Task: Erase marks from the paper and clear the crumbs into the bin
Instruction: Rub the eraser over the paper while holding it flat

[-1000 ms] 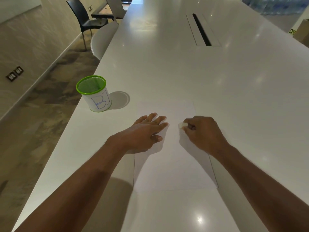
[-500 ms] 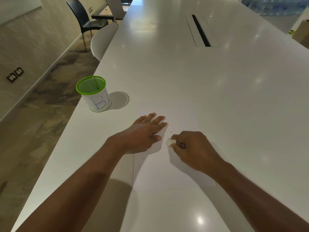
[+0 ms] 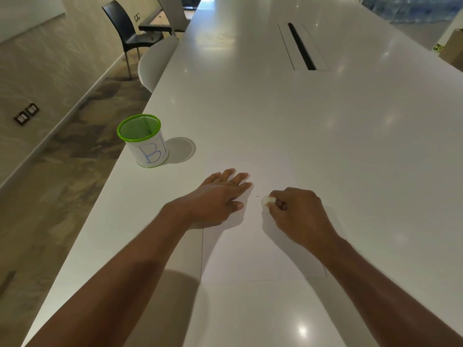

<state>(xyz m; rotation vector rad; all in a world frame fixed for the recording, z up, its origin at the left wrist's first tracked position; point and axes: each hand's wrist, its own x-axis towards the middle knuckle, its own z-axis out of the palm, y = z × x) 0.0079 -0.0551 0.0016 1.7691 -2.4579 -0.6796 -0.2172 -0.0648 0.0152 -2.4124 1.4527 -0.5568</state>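
A white sheet of paper [image 3: 250, 254] lies flat on the white table [image 3: 325, 121]. My left hand [image 3: 218, 199] rests on the paper's left part with fingers straight, palm down. My right hand [image 3: 298, 216] pinches a small white eraser [image 3: 266, 201] and holds it against the paper near the middle. A tiny dark speck [image 3: 258, 196] sits just left of the eraser. The bin [image 3: 143, 141], a white mesh cup with a green rim and blue letters, stands upright at the table's left edge, beyond my left hand.
The table's left edge runs close to the bin, with floor below. A white chair [image 3: 155, 63] is tucked at that edge and a black chair [image 3: 125, 28] stands farther back. A cable slot [image 3: 300, 46] lies in the table's far middle.
My right hand with the eraser slid toward me and left across the paper, then moved back slightly right and away. My left hand stayed in place.
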